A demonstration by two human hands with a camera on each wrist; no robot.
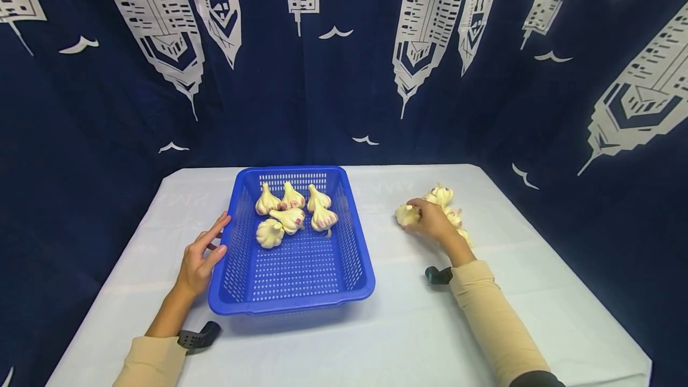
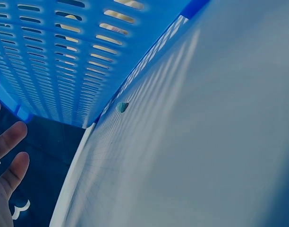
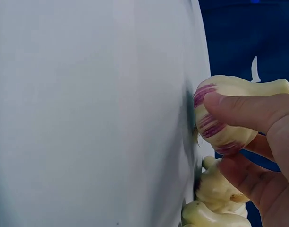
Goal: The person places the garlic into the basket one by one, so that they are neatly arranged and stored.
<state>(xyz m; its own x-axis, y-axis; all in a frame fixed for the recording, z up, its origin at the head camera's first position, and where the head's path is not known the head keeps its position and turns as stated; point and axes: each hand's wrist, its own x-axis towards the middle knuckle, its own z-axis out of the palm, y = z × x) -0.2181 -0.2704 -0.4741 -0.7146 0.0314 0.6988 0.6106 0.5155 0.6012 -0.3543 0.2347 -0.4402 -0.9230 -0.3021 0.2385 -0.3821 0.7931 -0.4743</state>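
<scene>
With thumb and fingers, my right hand (image 1: 434,224) holds a garlic bulb (image 1: 407,215) at the right side of the table. The right wrist view shows that bulb (image 3: 232,84) up close, cream with purple streaks, the thumb pressed on its side. Several more garlic bulbs (image 1: 443,194) lie just beyond and beside this hand, partly hidden by it. My left hand (image 1: 196,261) rests against the left rim of a blue perforated plastic basket (image 1: 292,308), its fingers fairly straight. Inside the basket, several garlic bulbs (image 1: 289,220) are grouped toward the back.
A white cloth (image 1: 398,327) covers the table. Behind it hangs a dark blue curtain (image 1: 333,94) with white building prints. Black wrist straps (image 1: 200,337) are on both arms.
</scene>
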